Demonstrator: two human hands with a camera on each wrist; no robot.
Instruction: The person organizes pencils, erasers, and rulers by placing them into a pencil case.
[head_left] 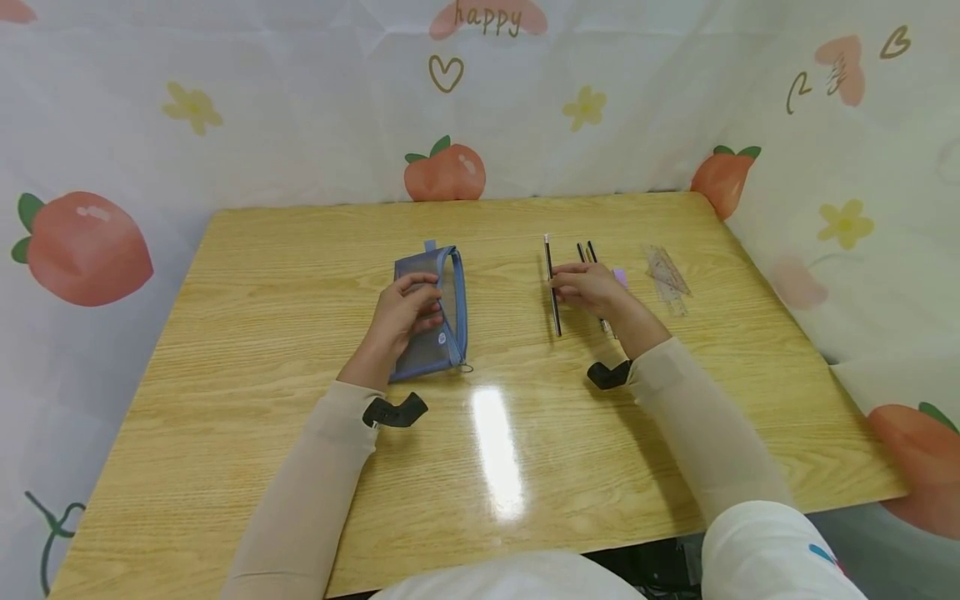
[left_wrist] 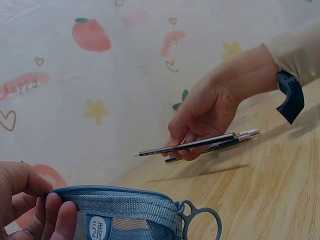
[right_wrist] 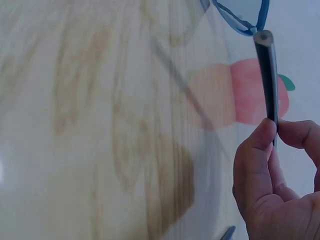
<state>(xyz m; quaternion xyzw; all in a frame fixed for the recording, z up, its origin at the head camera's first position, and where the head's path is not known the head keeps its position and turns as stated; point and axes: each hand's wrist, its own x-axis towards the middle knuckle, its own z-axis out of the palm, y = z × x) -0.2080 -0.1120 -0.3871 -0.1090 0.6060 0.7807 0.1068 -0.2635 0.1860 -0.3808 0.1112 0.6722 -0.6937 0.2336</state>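
My left hand (head_left: 407, 315) pinches the near rim of a blue mesh pencil case (head_left: 417, 360), whose zipped mouth gapes toward the right. In the left wrist view the thumb and fingers hold the case's edge beside a round white label (left_wrist: 97, 228), with a zip pull ring (left_wrist: 204, 223) hanging at its end. My right hand (head_left: 588, 292) pinches a dark striped pencil (head_left: 556, 312) near its middle, lifted off the table. Its white eraser end points away from me. Close up, the pencil (right_wrist: 268, 80) sits between thumb and forefinger. More dark pencils (head_left: 592, 250) lie beneath the right hand, partly hidden.
To the right of the right hand lie a purple object (head_left: 620, 277), partly covered, and overlapping clear rulers (head_left: 666, 275), one triangular. The wooden table (head_left: 300, 275) meets a peach-patterned cloth (head_left: 300, 125) at the back and sides. Black wrist mounts (head_left: 395, 411) stick out from the sleeves.
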